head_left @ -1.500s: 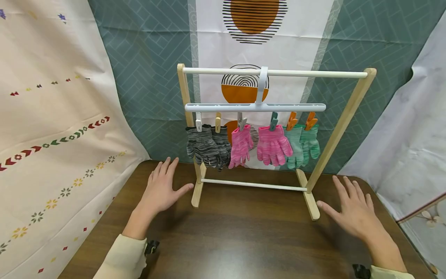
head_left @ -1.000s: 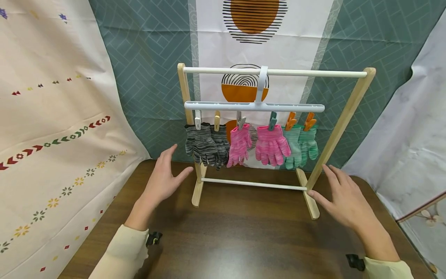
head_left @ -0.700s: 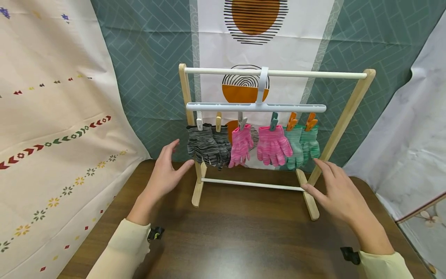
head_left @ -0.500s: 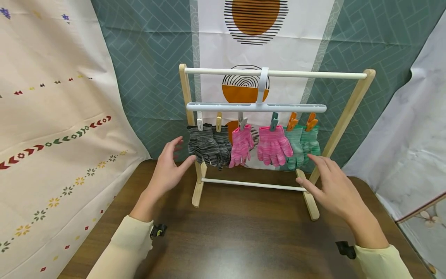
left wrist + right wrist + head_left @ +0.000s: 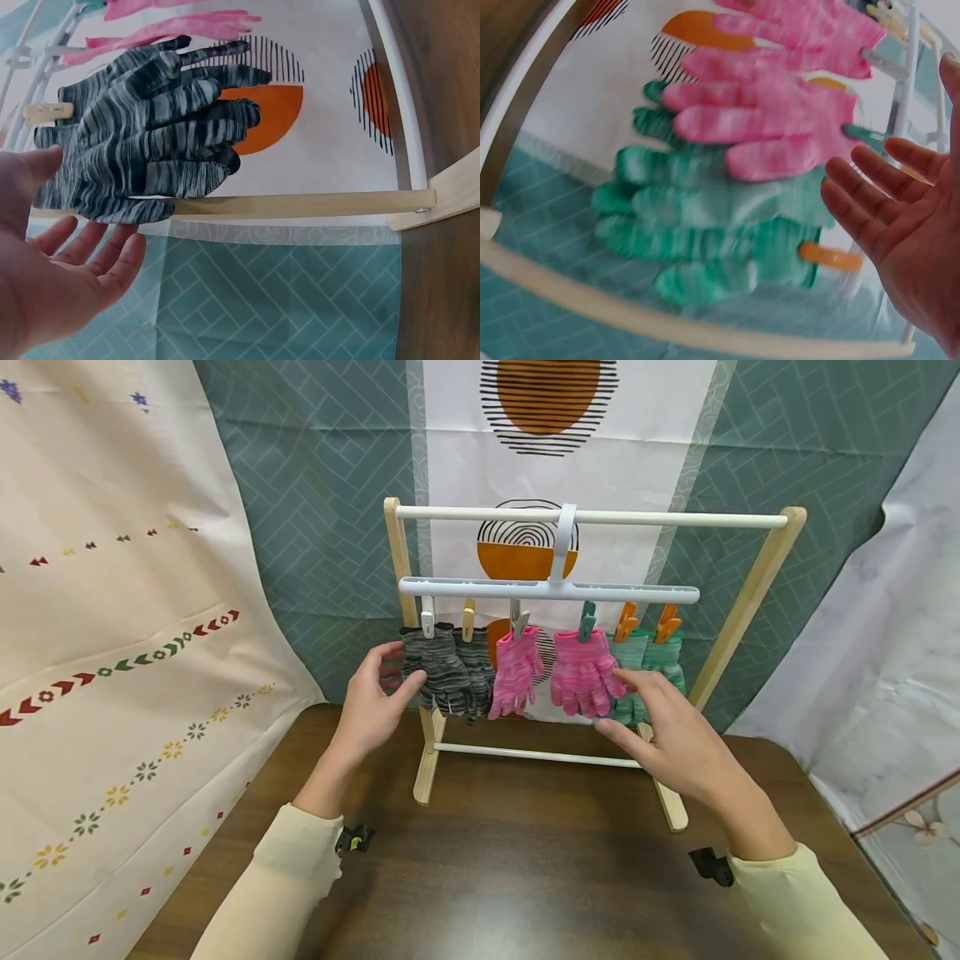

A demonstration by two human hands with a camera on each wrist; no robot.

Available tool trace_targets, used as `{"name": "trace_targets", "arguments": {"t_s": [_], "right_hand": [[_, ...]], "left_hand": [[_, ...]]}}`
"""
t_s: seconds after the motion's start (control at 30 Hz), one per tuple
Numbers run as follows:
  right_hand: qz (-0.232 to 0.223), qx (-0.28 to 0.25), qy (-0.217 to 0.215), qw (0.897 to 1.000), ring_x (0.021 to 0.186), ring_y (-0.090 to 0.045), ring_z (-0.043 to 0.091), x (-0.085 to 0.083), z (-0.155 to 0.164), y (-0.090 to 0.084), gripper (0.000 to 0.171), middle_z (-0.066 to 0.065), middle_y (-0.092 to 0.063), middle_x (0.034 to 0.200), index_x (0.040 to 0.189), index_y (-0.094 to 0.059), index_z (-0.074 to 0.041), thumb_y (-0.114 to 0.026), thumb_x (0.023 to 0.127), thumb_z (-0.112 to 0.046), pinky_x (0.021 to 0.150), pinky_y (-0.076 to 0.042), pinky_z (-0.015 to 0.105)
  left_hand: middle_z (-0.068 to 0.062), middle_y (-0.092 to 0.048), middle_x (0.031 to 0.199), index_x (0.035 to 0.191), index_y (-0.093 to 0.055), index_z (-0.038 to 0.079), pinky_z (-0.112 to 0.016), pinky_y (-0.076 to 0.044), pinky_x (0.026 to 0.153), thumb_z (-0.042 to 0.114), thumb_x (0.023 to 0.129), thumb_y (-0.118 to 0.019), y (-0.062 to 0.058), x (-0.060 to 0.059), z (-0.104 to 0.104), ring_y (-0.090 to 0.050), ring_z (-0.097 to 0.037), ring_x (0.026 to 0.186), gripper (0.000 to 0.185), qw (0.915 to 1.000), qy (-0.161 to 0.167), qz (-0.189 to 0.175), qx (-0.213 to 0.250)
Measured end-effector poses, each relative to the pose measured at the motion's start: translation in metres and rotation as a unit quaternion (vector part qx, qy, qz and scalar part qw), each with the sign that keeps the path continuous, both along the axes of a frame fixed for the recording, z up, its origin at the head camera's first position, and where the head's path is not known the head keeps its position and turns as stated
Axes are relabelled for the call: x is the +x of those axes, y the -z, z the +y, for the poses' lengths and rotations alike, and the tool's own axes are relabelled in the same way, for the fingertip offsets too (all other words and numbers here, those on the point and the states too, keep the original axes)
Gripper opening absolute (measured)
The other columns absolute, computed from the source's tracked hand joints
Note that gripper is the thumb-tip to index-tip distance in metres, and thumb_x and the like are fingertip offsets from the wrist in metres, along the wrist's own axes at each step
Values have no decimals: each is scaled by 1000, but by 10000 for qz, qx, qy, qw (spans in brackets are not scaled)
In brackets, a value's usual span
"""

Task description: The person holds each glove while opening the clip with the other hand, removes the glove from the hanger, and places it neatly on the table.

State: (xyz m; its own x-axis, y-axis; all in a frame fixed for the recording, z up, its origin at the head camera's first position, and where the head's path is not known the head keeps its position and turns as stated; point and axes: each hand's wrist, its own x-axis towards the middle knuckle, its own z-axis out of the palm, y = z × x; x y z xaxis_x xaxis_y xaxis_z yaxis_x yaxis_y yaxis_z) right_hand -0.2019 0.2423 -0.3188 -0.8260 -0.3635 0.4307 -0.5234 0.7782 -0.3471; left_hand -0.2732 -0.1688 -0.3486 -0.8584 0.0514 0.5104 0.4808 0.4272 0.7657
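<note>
Left hand (image 5: 375,706): thumb and fingers apart, gripping nothing, beside the grey gloves (image 5: 442,670) under the left end of the hanger (image 5: 622,593); contact cannot be told
Right hand (image 5: 678,739): thumb and fingers apart, gripping nothing, before the green gloves (image 5: 633,652), near the hanger's right end
Pink gloves (image 5: 583,668): either side of hanger middle
Handling, judged: reach gently; loose gloves may swing
Obscured: green fingertips in head view; right wrist view blurred

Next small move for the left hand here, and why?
Probably close the left hand on the black-and-grey knit glove under the white plastic clothespin: the hand is open right beside that glove, its thumb overlapping the glove's edge in the head view, with no grip yet.
</note>
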Motion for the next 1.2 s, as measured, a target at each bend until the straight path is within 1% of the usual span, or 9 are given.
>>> {"name": "trace_targets", "arguments": {"t_s": [0.17,0.27,0.4,0.5,0.77,0.9,1.0,1.1,1.2], "right_hand": [[24,-353,-356,9987,135,-53,33,-7,-17,-6,69,11,-53,151,159,-45,-9,-70,104,-42,105,-48,63],[105,-571,-643,9962,125,-59,29,-10,-28,-8,63,11,-58,145,156,-48,-9,-71,104,-36,99,-53,58],[178,-849,-1110,9900,114,-66,24,-14,-44,-11,58,9,-63,138,153,-52,-8,-73,103,-28,93,-58,49],[125,-1094,-1377,9843,116,-68,24,-17,-55,-12,56,8,-64,137,151,-53,-8,-75,102,-23,96,-58,47],[-107,-1536,-1810,9714,118,-69,25,-26,-88,-19,53,13,-64,143,149,-56,-3,-75,101,-18,99,-57,45],[-223,-1700,-1966,9654,117,-71,27,-30,-106,-24,52,11,-67,139,148,-57,-3,-75,102,-18,99,-57,42],[-266,-1794,-2034,9621,119,-70,29,-33,-117,-27,50,12,-68,136,146,-58,-2,-75,102,-18,102,-56,41],[-289,-1897,-2131,9580,122,-69,30,-36,-127,-31,49,16,-68,136,145,-57,0,-73,103,-17,104,-54,42],[-299,-2016,-2206,9538,124,-68,27,-39,-135,-34,47,14,-68,138,146,-58,-1,-71,104,-17,105,-54,42]], "left_hand": [[-18,-57,140,146,-51,1,-54,-49,103,25,104,-72,-3,1,2,-60,-37,122,52,9992,100,-147,359],[-18,-59,136,143,-52,0,-49,-51,100,21,104,-72,-3,1,3,-63,-36,118,49,9983,184,-223,505],[-19,-62,130,140,-54,-2,-33,-51,93,18,104,-72,-2,0,4,-65,-34,112,45,9978,180,-251,582],[-21,-64,128,138,-56,-4,-25,-49,89,16,104,-71,-2,1,5,-66,-33,109,43,9977,144,-249,610],[-23,-69,121,138,-59,-6,-32,-48,90,16,105,-70,-2,3,5,-64,-31,108,41,9980,113,-327,538],[-20,-70,114,131,-64,-5,-34,-49,89,18,105,-70,-4,7,8,-63,-27,105,36,9981,152,-338,485],[-17,-68,99,116,-67,-4,-31,-47,78,19,105,-70,-5,9,10,-59,-23,90,26,9980,293,-280,486],[-15,-68,93,110,-69,-2,-28,-46,71,18,105,-70,-5,10,12,-56,-21,81,20,9958,539,-282,690],[-14,-74,101,116,-71,-2,-24,-52,74,16,105,-70,-5,12,14,-64,-17,85,21,9916,752,-396,975]]}}
